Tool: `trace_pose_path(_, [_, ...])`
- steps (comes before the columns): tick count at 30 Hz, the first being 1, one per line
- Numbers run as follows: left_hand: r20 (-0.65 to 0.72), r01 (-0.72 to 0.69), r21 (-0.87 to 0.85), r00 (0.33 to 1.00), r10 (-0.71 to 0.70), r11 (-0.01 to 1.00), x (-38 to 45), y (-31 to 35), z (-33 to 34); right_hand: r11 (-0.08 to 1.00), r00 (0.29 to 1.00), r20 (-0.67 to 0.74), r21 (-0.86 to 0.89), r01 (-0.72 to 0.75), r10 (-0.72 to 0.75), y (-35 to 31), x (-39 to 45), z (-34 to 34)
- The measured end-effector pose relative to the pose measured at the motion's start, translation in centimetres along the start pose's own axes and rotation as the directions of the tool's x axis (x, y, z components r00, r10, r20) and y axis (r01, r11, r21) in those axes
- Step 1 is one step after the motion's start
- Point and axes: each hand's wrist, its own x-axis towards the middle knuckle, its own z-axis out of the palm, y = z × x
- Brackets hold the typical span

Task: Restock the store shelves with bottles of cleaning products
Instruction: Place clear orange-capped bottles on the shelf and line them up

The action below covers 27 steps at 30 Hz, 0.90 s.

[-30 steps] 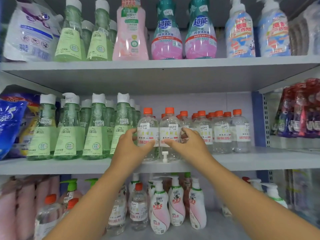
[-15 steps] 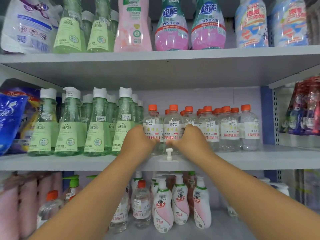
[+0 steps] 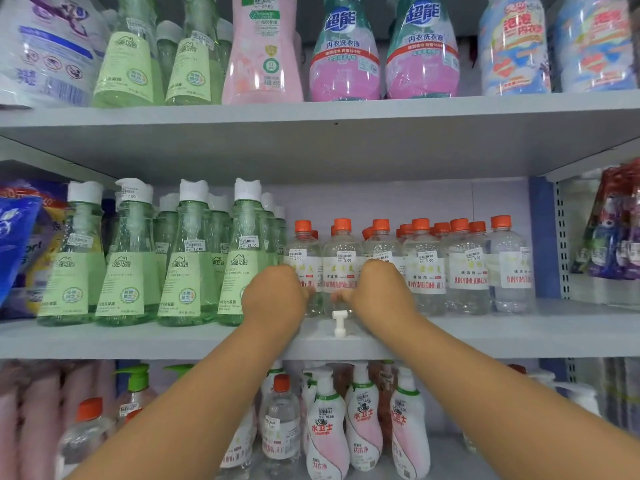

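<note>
Clear bottles with orange caps (image 3: 426, 268) stand in rows on the middle shelf (image 3: 485, 327), right of centre. My left hand (image 3: 273, 296) is curled around the lower part of the leftmost front bottle (image 3: 302, 249). My right hand (image 3: 379, 289) is wrapped on the right side of the second front bottle (image 3: 341, 261), which stands upright between both hands. Both bottles rest on the shelf. Their bases are hidden by my hands.
Green bottles with white caps (image 3: 187, 268) fill the shelf to the left, close to my left hand. A small white peg (image 3: 339, 323) sticks up at the shelf's front edge. The upper shelf (image 3: 311, 116) and the lower shelf hold more bottles. A blue upright (image 3: 543, 237) bounds the right side.
Both hands have slid lower on the two front clear bottles and closed more tightly. The view has moved closer to the shelf.
</note>
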Motion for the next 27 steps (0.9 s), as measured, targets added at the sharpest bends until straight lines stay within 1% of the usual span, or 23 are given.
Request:
trace_pose_path(4, [-0.005,0.009,-0.087,1.000,-0.010,0.996,0.1,0.0,0.2,0.999,0.999,0.027,0.030,-0.017,0.016,0.4,0.5,0.4])
trace_pose_path(8, [0.004,0.008,-0.139,1.000,-0.008,0.990,0.5,0.0,0.3,1.000,1.000,0.030,-0.014,-0.006,0.007,0.2,0.5,0.3])
trace_pose_path(16, [-0.011,0.044,-0.130,0.999,-0.046,0.990,0.4,-0.1,0.3,0.990,0.999,0.026,-0.143,-0.019,0.023,-0.2,0.5,0.3])
trace_pose_path(19, [0.025,0.047,-0.126,0.999,-0.044,0.991,0.1,0.0,-0.2,0.988,0.998,0.048,-0.154,-0.022,0.030,-0.2,0.5,0.1])
trace_pose_path(20, [0.062,0.042,-0.152,0.998,-0.033,0.987,-0.2,0.0,-0.5,0.991,0.996,0.080,-0.130,-0.026,0.037,0.0,0.4,-0.1])
trace_pose_path(22, [0.146,0.036,-0.267,0.989,0.004,0.963,-1.3,-0.4,-1.5,0.997,0.981,0.185,-0.062,-0.040,0.050,0.5,0.0,-0.8])
trace_pose_path(24, [0.194,0.056,-0.371,0.981,0.018,0.927,-3.0,-1.1,-2.9,1.000,0.959,0.283,-0.027,-0.014,0.021,1.0,-1.3,-1.8])
trace_pose_path(26, [0.181,0.081,-0.427,0.983,-0.003,0.900,-5.0,-2.2,-4.2,0.998,0.951,0.306,-0.035,0.045,-0.032,1.0,-3.6,-3.0])
trace_pose_path(27, [0.148,0.087,-0.456,0.989,-0.020,0.886,-6.3,-2.9,-4.5,0.995,0.957,0.283,-0.051,0.080,-0.062,1.2,-5.1,-3.4])
